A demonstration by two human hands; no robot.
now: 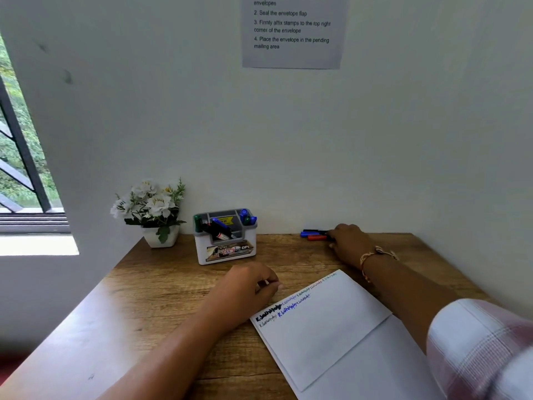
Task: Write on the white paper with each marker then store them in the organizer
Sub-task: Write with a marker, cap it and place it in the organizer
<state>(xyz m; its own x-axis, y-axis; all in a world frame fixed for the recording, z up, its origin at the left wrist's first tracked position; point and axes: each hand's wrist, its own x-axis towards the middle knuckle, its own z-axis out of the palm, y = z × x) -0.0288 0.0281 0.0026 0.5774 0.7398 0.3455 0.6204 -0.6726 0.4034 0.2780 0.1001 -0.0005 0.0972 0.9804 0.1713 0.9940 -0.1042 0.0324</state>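
While the right hand (347,241) lies over the ends of three loose markers (313,235) by the wall, black, blue and red, its fingers are hidden, so whether it grips them cannot be told. The left hand (248,287) rests on the table (161,298) at the written edge of the white paper (323,321), fingers loosely curled, holding nothing. The organizer (226,249) stands left of the markers, with other pens in it.
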